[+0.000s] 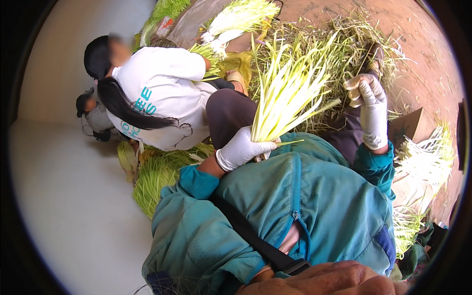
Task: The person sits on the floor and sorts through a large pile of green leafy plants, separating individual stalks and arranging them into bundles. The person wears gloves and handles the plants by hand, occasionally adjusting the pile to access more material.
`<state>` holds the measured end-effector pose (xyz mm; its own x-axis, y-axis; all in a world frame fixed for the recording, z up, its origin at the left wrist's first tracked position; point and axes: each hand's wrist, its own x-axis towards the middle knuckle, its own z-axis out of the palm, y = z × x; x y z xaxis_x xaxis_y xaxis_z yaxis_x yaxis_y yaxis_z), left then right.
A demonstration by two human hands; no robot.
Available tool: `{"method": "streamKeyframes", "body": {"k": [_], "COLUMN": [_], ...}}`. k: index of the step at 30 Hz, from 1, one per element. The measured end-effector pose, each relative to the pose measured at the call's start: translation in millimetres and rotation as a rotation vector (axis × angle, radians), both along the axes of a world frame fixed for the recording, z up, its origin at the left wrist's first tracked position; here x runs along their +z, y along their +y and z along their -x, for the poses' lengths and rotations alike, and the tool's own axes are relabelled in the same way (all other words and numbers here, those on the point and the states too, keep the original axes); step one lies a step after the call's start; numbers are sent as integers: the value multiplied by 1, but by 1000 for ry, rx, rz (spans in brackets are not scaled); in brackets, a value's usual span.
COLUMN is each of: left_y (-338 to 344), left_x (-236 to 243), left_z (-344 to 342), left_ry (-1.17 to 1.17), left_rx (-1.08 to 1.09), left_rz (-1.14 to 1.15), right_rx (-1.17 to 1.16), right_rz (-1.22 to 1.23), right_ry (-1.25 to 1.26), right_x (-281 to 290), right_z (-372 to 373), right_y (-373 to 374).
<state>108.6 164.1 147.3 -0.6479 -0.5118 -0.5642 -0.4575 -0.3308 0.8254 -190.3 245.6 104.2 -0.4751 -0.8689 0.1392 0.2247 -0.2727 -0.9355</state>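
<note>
My left hand [244, 148], in a white glove, is wrapped round the lower end of a bunch of chive-like greens [287, 91]. The long, flat, pale yellow-green leaves fan upward and away from me, and one thin stem pokes out beside my fingers. Raised to the right of the bunch, apart from it, is my right hand [368, 93], also gloved in white. Its fingers are curled in toward the thumb; whether anything small is between them cannot be made out.
Loose trimmed leaves and straw [339, 54] lie heaped on the reddish floor beyond my knees. A person in a white shirt [162, 93] sits close on my left, with another farther back. More greens [162, 182] lie at left, and pale bundles [425, 160] at right beside a cardboard piece [406, 125].
</note>
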Motion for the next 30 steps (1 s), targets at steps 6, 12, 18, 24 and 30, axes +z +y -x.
{"method": "streamKeyframes", "body": {"k": [6, 12, 18, 24, 30], "left_y": [2, 4, -5, -14, -24], "left_x": [0, 4, -1, 5, 8], "left_z": [-3, -3, -4, -14, -13], "left_ry": [-36, -47, -37, 74, 221], "left_rx": [-36, -58, -33, 56, 105], "left_rz": [77, 117, 11, -81, -75], "right_rx": [-244, -142, -78, 40, 149], "right_rz": [-39, -26, -7, -199, -282], "right_ry": [641, 1091, 402, 339, 902], "right_x": [17, 12, -10, -5, -34], "right_z": [21, 26, 28, 53, 11], "right_y": [-13, -33, -39, -12, 1]}}
